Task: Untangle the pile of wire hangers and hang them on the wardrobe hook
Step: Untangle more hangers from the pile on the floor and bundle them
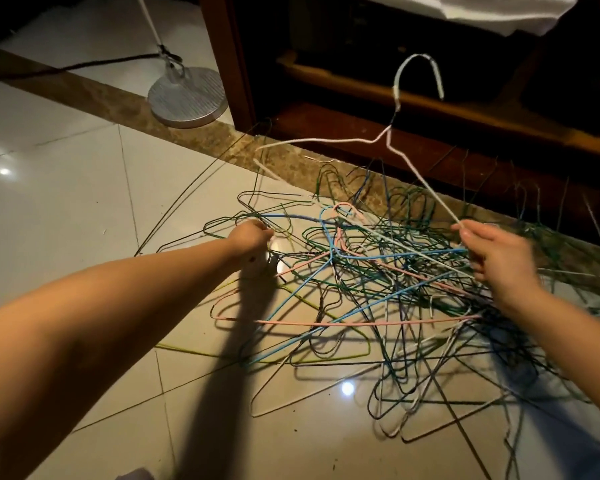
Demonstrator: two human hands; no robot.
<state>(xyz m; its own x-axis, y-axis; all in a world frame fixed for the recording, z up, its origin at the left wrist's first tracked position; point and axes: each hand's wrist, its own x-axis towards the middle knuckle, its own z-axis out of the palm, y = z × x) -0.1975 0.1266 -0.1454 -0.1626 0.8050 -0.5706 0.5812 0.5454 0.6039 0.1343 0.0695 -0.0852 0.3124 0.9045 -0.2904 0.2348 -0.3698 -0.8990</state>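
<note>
Right hand [496, 261] pinches white hanger [396, 95] by one shoulder, lifting it above pile [378, 265] on floor [66, 202]. Left hand [253, 237] grips dark wires at pile's edge, likely anchoring it.

1 left hand [253, 234], 1 right hand [497, 263], 1 raised white hanger [387, 137], 1 tangled hanger pile [388, 258], 1 lamp base [187, 97]

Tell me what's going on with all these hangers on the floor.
A person is working through a tangled pile of wire hangers on the tiled floor. The right hand pinches one corner of a white hanger, raised above the pile with its hook up. The left hand grips wires at the pile's left edge. No wardrobe hook is in view.
</note>
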